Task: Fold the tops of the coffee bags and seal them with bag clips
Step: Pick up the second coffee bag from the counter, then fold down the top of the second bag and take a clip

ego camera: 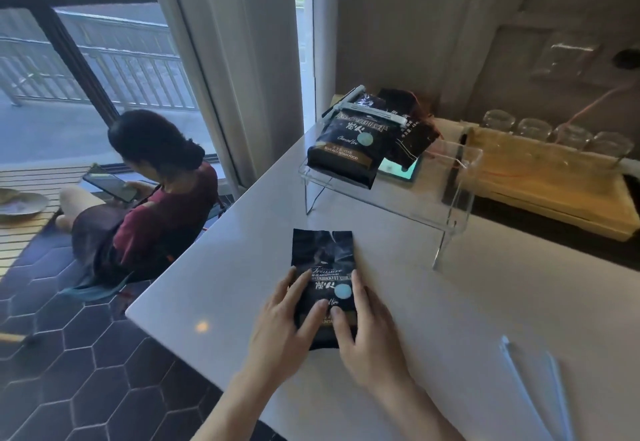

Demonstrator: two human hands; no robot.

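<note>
The black coffee bag (323,281) lies flat on the white counter (450,302), its unfolded top pointing away from me. My left hand (280,329) rests on its left side, fingers spread. My right hand (367,333) presses flat on its right lower part, fingers apart, holding nothing. Two white bag clips (533,381) lie near my right hand, not touching it.

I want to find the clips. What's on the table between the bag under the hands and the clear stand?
Nothing. In the head view, the white table is bare between the coffee bag and the clear stand. Two pale clips lie farther right.
</note>
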